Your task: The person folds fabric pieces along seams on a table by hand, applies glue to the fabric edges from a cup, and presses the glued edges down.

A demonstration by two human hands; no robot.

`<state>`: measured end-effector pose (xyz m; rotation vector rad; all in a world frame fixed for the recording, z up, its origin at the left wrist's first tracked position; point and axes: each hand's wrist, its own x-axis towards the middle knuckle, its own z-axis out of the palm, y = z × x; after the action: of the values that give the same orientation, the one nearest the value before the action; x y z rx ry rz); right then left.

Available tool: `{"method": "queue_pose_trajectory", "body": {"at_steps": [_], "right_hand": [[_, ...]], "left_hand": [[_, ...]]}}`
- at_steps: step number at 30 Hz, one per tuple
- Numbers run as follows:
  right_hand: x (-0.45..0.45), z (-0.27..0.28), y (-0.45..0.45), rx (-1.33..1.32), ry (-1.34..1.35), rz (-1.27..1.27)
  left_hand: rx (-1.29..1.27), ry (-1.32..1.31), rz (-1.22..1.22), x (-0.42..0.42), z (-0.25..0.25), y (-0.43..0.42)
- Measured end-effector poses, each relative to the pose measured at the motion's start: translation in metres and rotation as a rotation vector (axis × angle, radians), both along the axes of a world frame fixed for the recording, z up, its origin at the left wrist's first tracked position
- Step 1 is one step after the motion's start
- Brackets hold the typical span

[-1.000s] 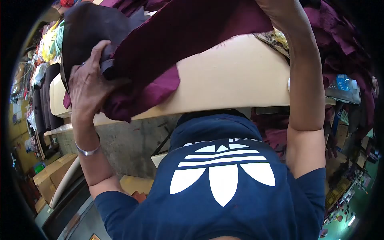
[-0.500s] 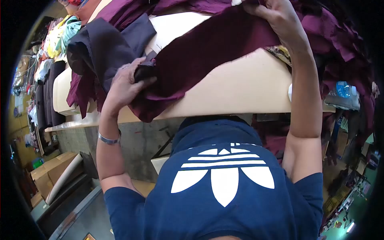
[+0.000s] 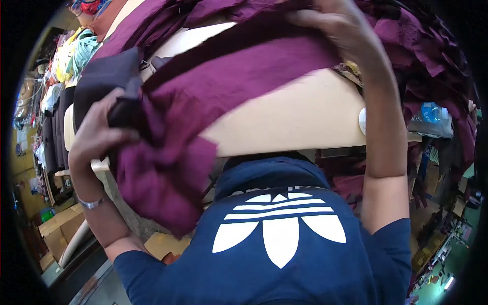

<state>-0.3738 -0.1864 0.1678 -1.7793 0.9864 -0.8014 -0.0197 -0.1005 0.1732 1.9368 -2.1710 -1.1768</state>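
Note:
A long strip of maroon cloth (image 3: 244, 71) stretches between my two hands above the pale table (image 3: 284, 122). My left hand (image 3: 99, 129) is closed round bunched maroon and dark cloth at the left, and a loose end hangs below it over the table's front edge. Behind that hand lies a dark grey-brown piece of cloth (image 3: 109, 71). At the upper right my right hand (image 3: 330, 23) grips the other end of the strip, its fingertips partly blurred.
More maroon cloth (image 3: 406, 46) is heaped at the right and along the back. A plastic bottle (image 3: 432, 113) lies at the right edge. Cardboard boxes (image 3: 61, 231) stand low at the left, under yellow and green cloths (image 3: 81, 48) further up.
My left hand has moved left and slightly down, with the bunched cloth in it. The loose maroon end now hangs lower in front of the table. My right hand has shifted slightly left.

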Motion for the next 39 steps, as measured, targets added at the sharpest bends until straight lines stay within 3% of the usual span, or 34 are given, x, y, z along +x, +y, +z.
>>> {"method": "queue_pose_trajectory", "body": {"at_steps": [1, 2, 3, 4, 5, 6, 8, 10, 11, 12, 14, 18, 21, 25, 29, 32, 34, 36, 39], "right_hand": [[0.005, -0.021, -0.017, -0.175, 0.060, 0.053], [0.011, -0.041, -0.034, -0.356, 0.112, 0.091], [0.021, -0.054, -0.047, -0.573, 0.095, 0.048], [0.030, -0.039, -0.040, -0.361, 0.149, -0.059], [0.031, -0.050, -0.056, -0.636, 0.132, -0.105], [0.032, -0.063, -0.072, -0.910, 0.113, -0.152], [0.012, -0.080, -0.071, -1.046, 0.263, -0.228], [-0.026, -0.141, -0.076, -1.302, 0.428, -0.276], [-0.043, -0.168, -0.063, -1.197, 0.516, -0.249], [-0.058, -0.193, -0.044, -1.087, 0.605, -0.221], [-0.081, -0.226, -0.014, -1.031, 0.609, -0.209], [-0.097, -0.248, 0.024, -0.750, 0.678, -0.312], [-0.094, -0.239, 0.030, -0.547, 0.695, -0.328], [-0.078, -0.213, 0.052, -0.713, 0.649, -0.370], [-0.082, -0.211, 0.072, -0.413, 0.688, -0.315], [-0.117, -0.169, 0.089, -0.518, 0.687, -0.452], [-0.156, -0.149, 0.105, -0.457, 0.789, -0.552], [-0.187, -0.140, 0.128, -0.336, 1.136, -0.581], [-0.205, -0.145, 0.144, -0.102, 1.289, -0.557]], "left_hand": [[-0.310, -0.310, -0.051, 0.001, -0.007, -0.008], [-0.520, -0.402, 0.068, 0.001, -0.015, -0.019], [-0.877, -0.563, 0.031, 0.015, -0.024, -0.034], [-1.126, -0.747, -0.010, 0.028, -0.029, -0.052], [-1.115, -0.928, 0.263, -0.021, -0.016, -0.043], [-1.419, -0.880, 0.125, -0.011, -0.026, -0.050], [-1.607, -1.134, -0.171, -0.016, -0.059, -0.054], [-1.372, -1.169, -0.261, -0.040, -0.130, -0.044], [-1.410, -0.923, -0.430, -0.076, -0.136, -0.031], [-1.247, -0.640, -0.446, -0.095, -0.157, -0.020], [-1.012, -0.410, -0.422, -0.115, -0.198, -0.002], [-0.838, -0.292, -0.367, -0.136, -0.206, 0.017], [-0.799, -0.263, -0.398, -0.141, -0.204, 0.015], [-0.829, -0.286, -0.491, -0.152, -0.207, 0.009], [-0.792, -0.273, -0.490, -0.153, -0.214, 0.003], [-0.746, -0.206, -0.467, -0.154, -0.213, 0.003], [-0.715, -0.190, -0.466, -0.154, -0.214, 0.002], [-0.692, -0.187, -0.466, -0.155, -0.214, 0.002], [-0.669, -0.211, -0.469, -0.156, -0.212, 0.001]]}}
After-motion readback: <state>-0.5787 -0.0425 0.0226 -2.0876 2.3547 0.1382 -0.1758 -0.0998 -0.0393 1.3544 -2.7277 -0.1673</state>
